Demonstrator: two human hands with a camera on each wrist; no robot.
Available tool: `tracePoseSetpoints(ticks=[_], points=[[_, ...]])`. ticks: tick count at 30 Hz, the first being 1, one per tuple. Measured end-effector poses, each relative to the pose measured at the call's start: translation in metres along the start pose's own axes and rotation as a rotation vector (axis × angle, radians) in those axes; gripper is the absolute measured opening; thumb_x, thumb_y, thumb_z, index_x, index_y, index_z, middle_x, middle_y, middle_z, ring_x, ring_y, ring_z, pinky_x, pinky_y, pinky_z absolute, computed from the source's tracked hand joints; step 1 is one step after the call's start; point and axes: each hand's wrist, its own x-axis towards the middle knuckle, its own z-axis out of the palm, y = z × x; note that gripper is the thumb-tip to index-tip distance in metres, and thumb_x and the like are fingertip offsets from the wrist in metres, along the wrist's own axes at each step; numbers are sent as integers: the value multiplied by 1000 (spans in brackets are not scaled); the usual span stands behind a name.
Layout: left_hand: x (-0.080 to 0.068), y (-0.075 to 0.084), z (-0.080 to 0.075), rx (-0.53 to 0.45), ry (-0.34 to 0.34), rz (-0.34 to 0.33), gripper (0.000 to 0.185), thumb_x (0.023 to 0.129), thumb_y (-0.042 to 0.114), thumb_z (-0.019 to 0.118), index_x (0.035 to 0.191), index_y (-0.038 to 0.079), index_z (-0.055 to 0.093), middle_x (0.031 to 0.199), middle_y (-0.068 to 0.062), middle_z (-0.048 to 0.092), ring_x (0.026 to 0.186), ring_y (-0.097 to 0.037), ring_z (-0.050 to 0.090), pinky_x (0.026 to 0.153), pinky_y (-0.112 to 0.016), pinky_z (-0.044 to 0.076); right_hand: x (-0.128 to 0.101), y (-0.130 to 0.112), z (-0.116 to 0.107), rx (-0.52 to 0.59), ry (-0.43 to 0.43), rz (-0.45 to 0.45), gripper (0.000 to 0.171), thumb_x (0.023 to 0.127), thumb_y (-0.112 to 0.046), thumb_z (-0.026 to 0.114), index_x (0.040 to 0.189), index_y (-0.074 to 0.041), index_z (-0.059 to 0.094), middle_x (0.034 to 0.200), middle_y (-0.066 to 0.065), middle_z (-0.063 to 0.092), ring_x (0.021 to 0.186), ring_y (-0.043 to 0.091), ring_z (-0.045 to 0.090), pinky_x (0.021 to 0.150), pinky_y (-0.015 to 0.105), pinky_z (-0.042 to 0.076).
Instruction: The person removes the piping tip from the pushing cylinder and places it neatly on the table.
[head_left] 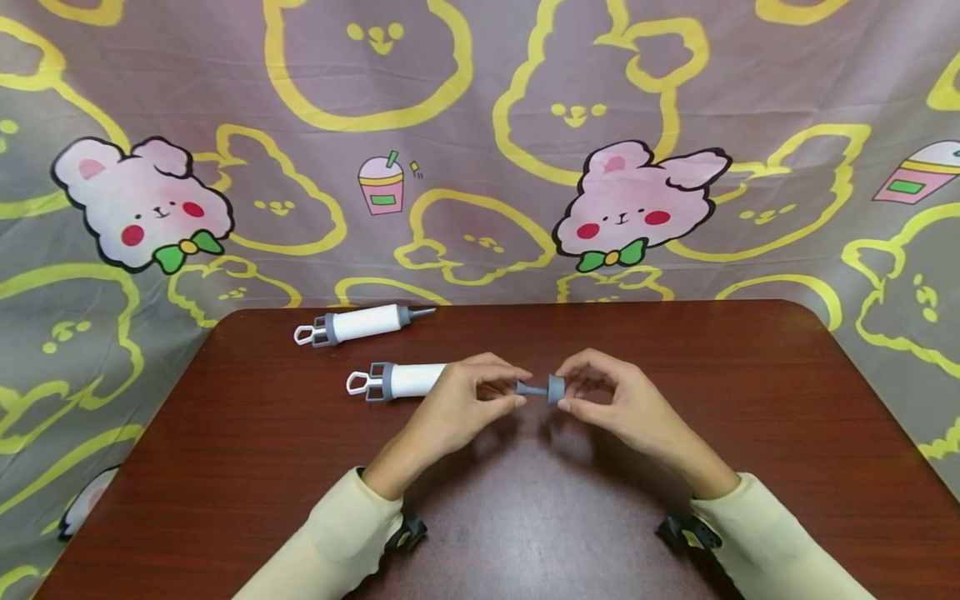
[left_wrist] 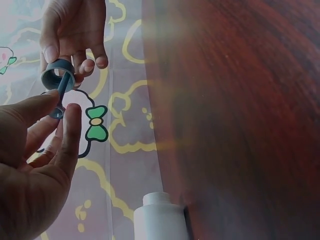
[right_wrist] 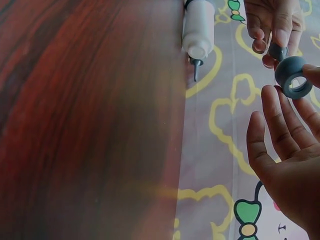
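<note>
Above the table, my left hand [head_left: 468,396] pinches the flared end of a small grey nozzle [left_wrist: 63,89] between thumb and fingers. The nozzle's thin stem points right, toward a grey ring-shaped cap [head_left: 556,389]. My right hand [head_left: 626,404] holds that cap by its rim with thumb and fingertips. In the left wrist view the stem's tip lies at the cap's opening; whether it touches cannot be told. Just left of my left hand lies a white syringe-like tube [head_left: 416,380] with a grey collar and white loop handle. Its bare white neck [left_wrist: 156,198] shows in the left wrist view.
A second white tube [head_left: 366,323] lies farther back, with a grey cap and pointed nozzle [head_left: 422,312] on its right end. The dark wooden table [head_left: 780,400] ends at a patterned cloth [head_left: 480,158] hanging behind it.
</note>
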Motion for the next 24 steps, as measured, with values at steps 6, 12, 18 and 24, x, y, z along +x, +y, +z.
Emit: tracePoseSetpoints(ticks=[6, 12, 18, 24], points=[[0, -3, 1, 17, -4, -12, 25, 90, 3, 81, 115, 7, 79, 104, -5, 74, 88, -10, 70, 80, -24, 61, 0, 2, -1, -4, 4, -8, 23, 93, -6, 78, 112, -13, 69, 95, 1, 70, 84, 15, 68, 77, 28, 57], [1, -2, 2, 42, 10, -42, 23, 89, 4, 82, 112, 8, 80, 101, -7, 75, 86, -10, 69, 80, -24, 60, -1, 4, -2, -4, 11, -15, 23, 93, -6, 78, 113, -12, 69, 95, 2, 70, 84, 15, 68, 77, 29, 58], [0, -2, 0, 104, 17, -78, 22, 89, 6, 83, 111, 7, 79, 105, -9, 77, 89, -13, 71, 80, -24, 59, -3, 4, -5, -21, 28, 25, 24, 93, -6, 78, 114, -13, 68, 96, 2, 70, 85, 16, 68, 78, 30, 58], [2, -8, -2, 247, 48, -61, 19, 88, 10, 85, 106, 11, 80, 106, -2, 78, 95, -20, 73, 85, -37, 60, -3, 6, -7, -39, 25, 37, 23, 95, -7, 75, 116, -10, 68, 98, 5, 71, 87, 16, 66, 80, 27, 57]])
